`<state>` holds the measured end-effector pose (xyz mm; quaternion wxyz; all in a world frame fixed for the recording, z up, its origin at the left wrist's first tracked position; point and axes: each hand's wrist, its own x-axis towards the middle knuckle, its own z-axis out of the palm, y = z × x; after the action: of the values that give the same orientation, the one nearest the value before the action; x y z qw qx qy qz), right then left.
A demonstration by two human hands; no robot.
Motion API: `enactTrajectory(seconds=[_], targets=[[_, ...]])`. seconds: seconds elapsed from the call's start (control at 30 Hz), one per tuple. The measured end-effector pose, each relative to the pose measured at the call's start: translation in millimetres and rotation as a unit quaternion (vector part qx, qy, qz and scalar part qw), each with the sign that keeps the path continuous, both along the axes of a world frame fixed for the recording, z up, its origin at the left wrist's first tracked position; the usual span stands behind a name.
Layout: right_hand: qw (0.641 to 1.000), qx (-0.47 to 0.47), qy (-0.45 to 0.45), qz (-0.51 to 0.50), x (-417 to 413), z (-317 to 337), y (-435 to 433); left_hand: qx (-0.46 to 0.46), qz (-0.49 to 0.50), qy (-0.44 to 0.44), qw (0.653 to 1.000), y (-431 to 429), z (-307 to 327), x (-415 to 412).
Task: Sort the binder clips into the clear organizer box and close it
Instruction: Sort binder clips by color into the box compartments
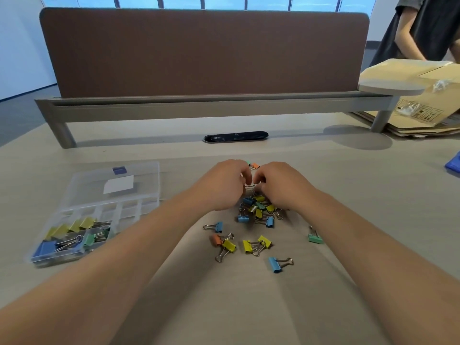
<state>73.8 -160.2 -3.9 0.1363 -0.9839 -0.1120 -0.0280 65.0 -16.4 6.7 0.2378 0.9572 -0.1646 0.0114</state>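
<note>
The pale wood-grain table [373,195] fills the view. A brown divider panel [204,53] stands on a grey rail along its far edge. At the far right corner sits a cardboard box [428,100], with another person [423,28] standing behind it.

Toward the left edge lies the clear organizer box [74,180], open, its lid laid flat on the far side. The lid carries a white label [119,184] and a blue latch [119,170]. In the near compartments, yellow clips [72,226] fill one cell, green clips [92,239] the next and blue clips [47,249] the nearest corner cell. The far cells look bare.

Both forearms reach in from the near edge. The left hand [221,185] and right hand [281,186] meet near the middle of the table, fingers curled inward. Both pinch one wire-handled clip [249,187] between them; its body colour is hidden.

Just under the hands lies the loose pile of binder clips [258,210], blue, yellow and green. Closer to the near edge are strays: a lone blue clip [218,227], an orange clip touching a yellow one [225,244], a yellow pair [256,244], a second blue clip [275,264] and a green clip [315,238] off to the right. A small orange clip [255,166] peeks out beyond the fingers.

A black oval cable port [235,136] sits near the far edge, and a blue object [453,164] is cut off by the right edge.
</note>
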Motion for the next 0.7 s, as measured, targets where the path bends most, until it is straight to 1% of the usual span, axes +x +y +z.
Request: enactTrajectory(seconds=[0.1, 0.23, 0.37, 0.57, 0.7], targets=[[0.999, 0.041, 0.010, -0.009, 0, 1, -4, 0.047, -0.028, -0.007, 0.998, -1, 4, -6], [0.997, 0.068, 0.014, -0.025, -5, 4, -10, 0.098, -0.035, 0.018, 0.994, -10, 4, -11], [0.996, 0.075, 0.007, -0.042, -9, 4, -15, 0.175, -0.041, -0.010, 0.984, -18, 0, -11], [0.992, 0.116, -0.001, -0.051, -13, -4, -18, 0.190, -0.032, -0.009, 0.981, -27, -1, -12], [0.991, 0.121, -0.009, -0.052, -14, -6, -18, 0.181, -0.019, 0.003, 0.983, -31, 0, -11]])
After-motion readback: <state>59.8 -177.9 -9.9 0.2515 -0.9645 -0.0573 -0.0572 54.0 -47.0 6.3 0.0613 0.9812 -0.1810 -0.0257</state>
